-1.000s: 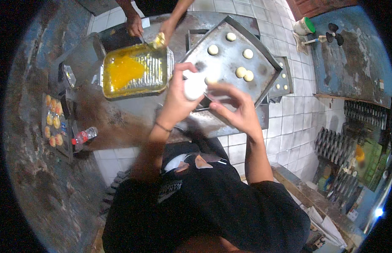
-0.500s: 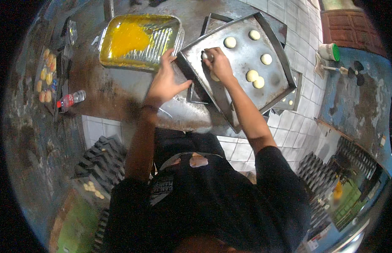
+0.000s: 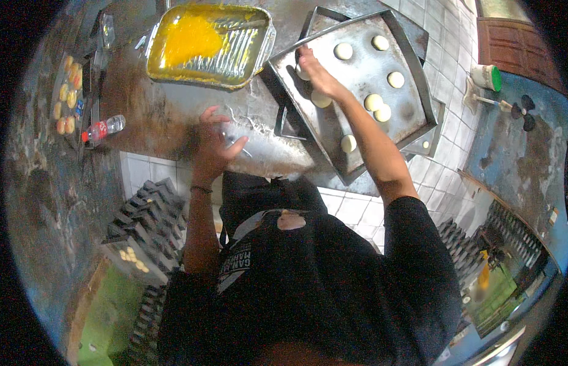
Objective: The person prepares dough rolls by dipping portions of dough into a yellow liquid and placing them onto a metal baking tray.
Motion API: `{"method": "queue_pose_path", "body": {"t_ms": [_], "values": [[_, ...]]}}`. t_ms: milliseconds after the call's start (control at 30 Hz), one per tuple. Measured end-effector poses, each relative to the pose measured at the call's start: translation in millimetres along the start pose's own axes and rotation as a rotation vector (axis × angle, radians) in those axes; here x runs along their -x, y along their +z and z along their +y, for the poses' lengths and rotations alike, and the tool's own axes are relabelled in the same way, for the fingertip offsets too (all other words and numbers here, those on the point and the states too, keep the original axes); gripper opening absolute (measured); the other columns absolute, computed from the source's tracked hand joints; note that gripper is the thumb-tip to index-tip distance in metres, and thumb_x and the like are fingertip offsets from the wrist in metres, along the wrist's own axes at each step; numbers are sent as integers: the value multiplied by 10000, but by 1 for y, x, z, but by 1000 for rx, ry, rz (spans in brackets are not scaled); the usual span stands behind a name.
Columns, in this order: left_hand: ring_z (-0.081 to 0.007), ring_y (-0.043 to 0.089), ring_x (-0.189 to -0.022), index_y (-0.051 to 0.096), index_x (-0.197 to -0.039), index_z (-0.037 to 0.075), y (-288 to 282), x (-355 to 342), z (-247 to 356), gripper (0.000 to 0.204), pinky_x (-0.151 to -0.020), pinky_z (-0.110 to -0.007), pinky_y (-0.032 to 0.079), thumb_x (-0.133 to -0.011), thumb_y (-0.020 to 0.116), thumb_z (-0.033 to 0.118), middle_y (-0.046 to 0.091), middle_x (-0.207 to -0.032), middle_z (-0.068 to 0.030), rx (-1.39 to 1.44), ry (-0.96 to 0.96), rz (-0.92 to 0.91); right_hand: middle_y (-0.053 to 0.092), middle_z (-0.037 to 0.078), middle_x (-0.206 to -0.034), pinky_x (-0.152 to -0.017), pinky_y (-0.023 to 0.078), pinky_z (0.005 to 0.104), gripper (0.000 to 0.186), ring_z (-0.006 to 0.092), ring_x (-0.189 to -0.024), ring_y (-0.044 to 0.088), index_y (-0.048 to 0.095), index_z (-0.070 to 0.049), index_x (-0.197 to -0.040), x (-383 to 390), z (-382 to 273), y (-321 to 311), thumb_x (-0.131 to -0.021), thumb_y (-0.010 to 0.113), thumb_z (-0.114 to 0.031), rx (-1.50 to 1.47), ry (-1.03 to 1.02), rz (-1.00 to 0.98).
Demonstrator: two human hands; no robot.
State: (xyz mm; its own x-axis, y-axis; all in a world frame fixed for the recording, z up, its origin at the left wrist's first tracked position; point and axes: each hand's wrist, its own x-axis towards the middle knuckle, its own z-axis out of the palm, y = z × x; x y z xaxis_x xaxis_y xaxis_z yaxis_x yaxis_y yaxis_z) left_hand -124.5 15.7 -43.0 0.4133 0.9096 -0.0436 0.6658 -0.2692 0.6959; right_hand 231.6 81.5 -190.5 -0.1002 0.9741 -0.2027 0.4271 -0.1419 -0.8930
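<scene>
A dark metal baking tray, tilted at an angle, holds several pale round dough balls. My right hand is over its left part, fingers stretched out together and laid flat on a dough ball that is partly covered. Just below that hand lies another dough ball. Off the tray, my left hand hovers above the worn table near its front edge, fingers apart and holding nothing. Beyond it stands a clear rectangular dish with a yellow mass inside.
More trays lie beneath the dough tray. A plastic bottle with a red cap lies at the left, near a tray of baked buns. Zigzag grey stacks stand lower left. A white bucket with a green lid is at the right.
My left hand has drawn back from the dish and tray toward the table's front edge. My right hand has gone from gripping a dough ball to lying flat on it.
</scene>
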Motion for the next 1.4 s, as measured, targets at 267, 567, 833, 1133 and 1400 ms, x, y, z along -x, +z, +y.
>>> {"method": "queue_pose_path", "body": {"t_ms": [267,567,833,1133,1400], "values": [[-129,515,-671,347,-1467,75,9,-30,14,787,-713,-312,495,-837,819,89,616,-1148,-98,418,-206,-143,660,153,-1155,-801,606,415,356,311,-1035,696,634,-46,-1214,76,-45,-29,-884,656,-178,1093,-165,-363],[-181,621,-1153,533,-1373,26,37,-54,21,415,-994,-349,499,-1066,583,301,650,-1249,-109,960,-256,-236,769,98,-978,-848,562,327,274,201,-914,723,745,1,-1075,85,-108,-36,-867,769,-175,86,175,-245],[-132,592,-621,619,-780,-2,-36,-80,45,624,-575,-317,465,-1102,433,500,617,-655,-55,904,-157,130,690,32,-943,-782,538,301,325,101,-848,632,664,4,-1145,97,-291,89,-897,791,-163,-438,67,236],[-98,615,-836,644,-941,40,-152,-71,22,509,-723,-280,501,-1090,464,492,662,-927,-24,1664,-297,-20,738,53,-840,-695,526,257,150,88,-745,650,718,7,-891,24,-364,186,-908,787,-124,-596,-160,881],[-73,615,-856,626,-1019,55,-189,-69,-45,355,-760,-221,506,-1015,627,411,654,-971,-6,1294,-22,24,680,-22,-811,-606,456,198,285,41,-707,591,761,-26,-1031,31,-415,176,-987,706,-302,-657,70,305]]}}
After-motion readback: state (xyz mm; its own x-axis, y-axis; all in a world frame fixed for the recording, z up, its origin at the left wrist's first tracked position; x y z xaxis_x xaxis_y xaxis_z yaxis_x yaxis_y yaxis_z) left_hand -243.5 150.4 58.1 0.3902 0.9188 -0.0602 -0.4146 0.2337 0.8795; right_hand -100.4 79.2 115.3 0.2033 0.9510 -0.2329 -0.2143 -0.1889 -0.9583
